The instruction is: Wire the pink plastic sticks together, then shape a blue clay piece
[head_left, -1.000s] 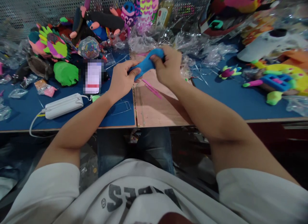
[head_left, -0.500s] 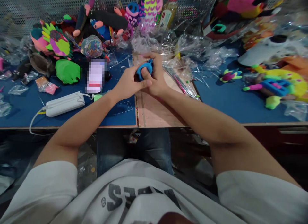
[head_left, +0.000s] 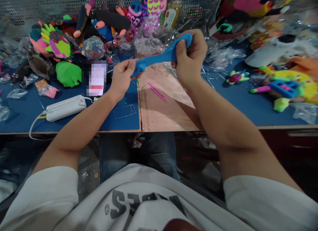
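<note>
A strip of blue modelling clay [head_left: 159, 59] is stretched between my two hands above the wooden board [head_left: 161, 115]. My left hand [head_left: 122, 78] pinches its lower, lumpy end. The other end is gripped by my right hand [head_left: 190, 55], higher up, with the thumb pressed on the clay and the fingers curled behind it. Below the clay, pink sticks [head_left: 157, 92] lie on the board.
Left of me are a white power strip [head_left: 66, 108], a phone [head_left: 96, 78] and a green clay piece [head_left: 68, 74]. Clay figures crowd the back near a bottle [head_left: 171, 14]. To the right lie a small flower-like figure [head_left: 237, 77], a yellow clay piece [head_left: 310, 83] and plastic wrapping [head_left: 227, 57].
My hands were together, squeezing the clay into a lump. They have moved apart, the right hand going right and up, and the clay has stretched into a long strip.
</note>
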`<action>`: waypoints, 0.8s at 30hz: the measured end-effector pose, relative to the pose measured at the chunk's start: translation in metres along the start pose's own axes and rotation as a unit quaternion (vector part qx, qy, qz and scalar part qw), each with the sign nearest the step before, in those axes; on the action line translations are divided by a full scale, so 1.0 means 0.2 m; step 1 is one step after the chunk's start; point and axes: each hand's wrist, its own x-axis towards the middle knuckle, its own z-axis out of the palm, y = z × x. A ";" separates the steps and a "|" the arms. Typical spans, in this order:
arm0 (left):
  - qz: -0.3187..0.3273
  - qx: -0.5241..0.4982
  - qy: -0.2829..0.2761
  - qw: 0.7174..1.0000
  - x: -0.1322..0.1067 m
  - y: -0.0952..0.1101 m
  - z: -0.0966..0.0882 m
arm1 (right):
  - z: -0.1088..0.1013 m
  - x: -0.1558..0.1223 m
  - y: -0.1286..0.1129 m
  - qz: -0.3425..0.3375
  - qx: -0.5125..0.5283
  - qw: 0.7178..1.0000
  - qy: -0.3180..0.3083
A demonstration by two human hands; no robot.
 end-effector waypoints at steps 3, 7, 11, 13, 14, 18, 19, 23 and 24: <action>-0.020 -0.144 -0.019 0.989 0.00 0.02 0.00 | 0.01 -0.04 -0.01 -0.040 -0.033 0.992 -0.113; 0.013 -0.129 -0.094 0.987 -0.05 0.05 0.06 | 0.10 -0.14 -0.02 -0.112 -0.155 0.963 -0.190; 0.094 -0.010 -0.147 0.985 -0.06 0.02 0.08 | 0.14 -0.17 0.00 -0.163 -0.263 0.938 -0.155; 0.108 0.028 -0.146 0.983 -0.05 0.01 0.07 | 0.12 -0.17 0.01 -0.158 -0.306 0.925 -0.159; 0.105 0.037 -0.143 0.983 -0.05 0.01 0.06 | 0.10 -0.16 0.01 -0.153 -0.321 0.920 -0.164; 0.058 0.020 -0.132 0.989 -0.08 0.05 0.06 | 0.02 -0.10 -0.03 -0.155 -0.323 0.928 -0.103; 0.046 0.013 -0.124 0.991 -0.08 0.06 0.06 | -0.01 -0.07 -0.04 -0.163 -0.317 0.932 -0.068; 0.007 -0.012 -0.068 0.998 -0.08 0.04 0.07 | -0.10 0.05 -0.03 -0.192 -0.239 0.943 0.129; -0.006 -0.025 -0.058 0.998 -0.07 0.03 0.06 | -0.11 0.08 -0.01 -0.196 -0.193 0.948 0.162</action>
